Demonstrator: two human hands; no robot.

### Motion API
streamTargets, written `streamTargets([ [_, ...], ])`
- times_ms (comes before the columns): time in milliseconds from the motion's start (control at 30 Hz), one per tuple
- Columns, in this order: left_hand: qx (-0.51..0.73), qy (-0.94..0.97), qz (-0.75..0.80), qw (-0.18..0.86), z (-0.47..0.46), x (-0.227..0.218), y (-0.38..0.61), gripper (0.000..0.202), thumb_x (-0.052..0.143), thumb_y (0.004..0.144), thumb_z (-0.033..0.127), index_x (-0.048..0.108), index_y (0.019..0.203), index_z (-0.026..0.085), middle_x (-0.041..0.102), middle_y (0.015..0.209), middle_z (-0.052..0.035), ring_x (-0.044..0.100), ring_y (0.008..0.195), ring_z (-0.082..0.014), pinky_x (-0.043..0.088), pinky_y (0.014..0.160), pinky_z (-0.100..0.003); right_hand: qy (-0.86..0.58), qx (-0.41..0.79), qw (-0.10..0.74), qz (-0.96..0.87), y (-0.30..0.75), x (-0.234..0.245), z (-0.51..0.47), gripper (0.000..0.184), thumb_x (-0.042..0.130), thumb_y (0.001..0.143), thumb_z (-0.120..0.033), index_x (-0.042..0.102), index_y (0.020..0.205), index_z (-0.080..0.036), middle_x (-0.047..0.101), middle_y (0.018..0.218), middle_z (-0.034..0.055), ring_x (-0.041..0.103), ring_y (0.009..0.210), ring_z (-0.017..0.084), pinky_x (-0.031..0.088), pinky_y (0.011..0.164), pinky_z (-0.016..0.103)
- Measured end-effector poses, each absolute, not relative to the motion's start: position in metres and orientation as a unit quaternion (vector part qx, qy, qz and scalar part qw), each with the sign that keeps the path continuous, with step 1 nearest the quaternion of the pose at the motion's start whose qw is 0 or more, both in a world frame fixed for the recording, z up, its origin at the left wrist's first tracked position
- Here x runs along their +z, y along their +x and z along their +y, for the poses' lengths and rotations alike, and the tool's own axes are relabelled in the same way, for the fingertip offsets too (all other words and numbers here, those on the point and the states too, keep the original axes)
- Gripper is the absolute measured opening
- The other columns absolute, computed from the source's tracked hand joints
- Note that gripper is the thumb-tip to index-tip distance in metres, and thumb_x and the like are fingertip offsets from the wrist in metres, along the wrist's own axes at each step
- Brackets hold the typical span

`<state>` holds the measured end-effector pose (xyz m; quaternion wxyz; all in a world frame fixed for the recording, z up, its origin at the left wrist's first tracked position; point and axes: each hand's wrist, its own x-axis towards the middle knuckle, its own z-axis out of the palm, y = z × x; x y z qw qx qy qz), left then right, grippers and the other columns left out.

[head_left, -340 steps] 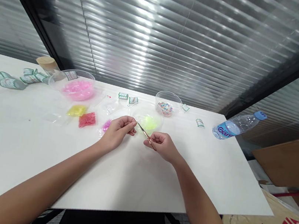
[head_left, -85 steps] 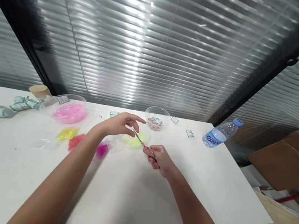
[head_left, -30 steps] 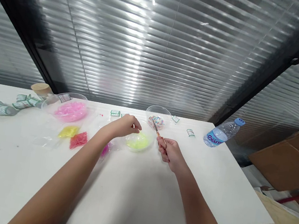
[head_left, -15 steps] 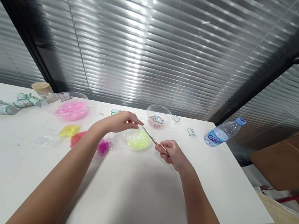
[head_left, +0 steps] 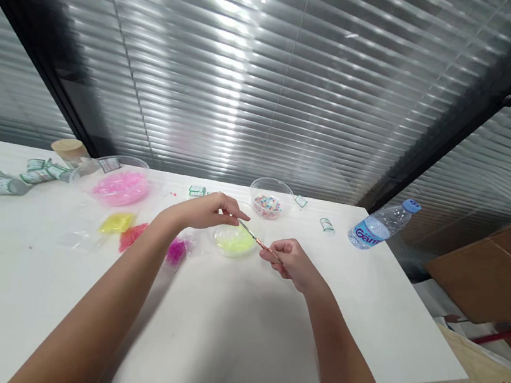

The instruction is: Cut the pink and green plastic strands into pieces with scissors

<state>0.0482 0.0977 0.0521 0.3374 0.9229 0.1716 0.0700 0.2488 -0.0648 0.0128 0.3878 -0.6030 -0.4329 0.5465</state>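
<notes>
In my right hand [head_left: 288,260] is a slim metal tool [head_left: 255,239] with a silver front part and a copper-coloured handle, gripped between the thumb and bent fingers. It points up and left, and its tip meets the fingertips of my left hand [head_left: 216,211]. The thumb and fingers of that hand are drawn together in a pinch; anything between them is too small to make out. Just under both hands stands a clear bowl [head_left: 233,253] with bright yellow-green bits. Behind it is another clear bowl [head_left: 273,184] holding multicoloured beads.
On the left lie a bowl of pink bits [head_left: 121,187], a yellow packet [head_left: 117,222], a red packet [head_left: 132,237], a magenta packet [head_left: 176,251] and several green-and-white packets [head_left: 2,184]. A water bottle [head_left: 382,226] stands right; a cardboard box [head_left: 487,277] is beyond the table edge.
The tool has shifted slightly left, so its tip now reaches my left fingertips. My left hand has lowered a little; the bowls and packets stay in place.
</notes>
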Motion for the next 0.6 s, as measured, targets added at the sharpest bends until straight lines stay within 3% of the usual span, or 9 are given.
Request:
streamTargets([
  [600, 0.04, 0.924, 0.175, 0.339, 0.0931, 0.0547, 0.0518, 0.029, 0.052, 0.09, 0.036, 0.07, 0.112, 0.03, 0.07, 0.104, -0.0009, 0.062, 0.084, -0.0142, 0.046, 0.071, -0.023, -0.612, 0.526, 0.383, -0.449, 0.2484, 0.0138, -0.065, 0.051, 0.076, 0.068, -0.049, 0.039, 0.051, -0.017, 0.032, 0.051, -0.0069, 0.022, 0.047, 0.005, 0.014, 0.047, 0.026],
])
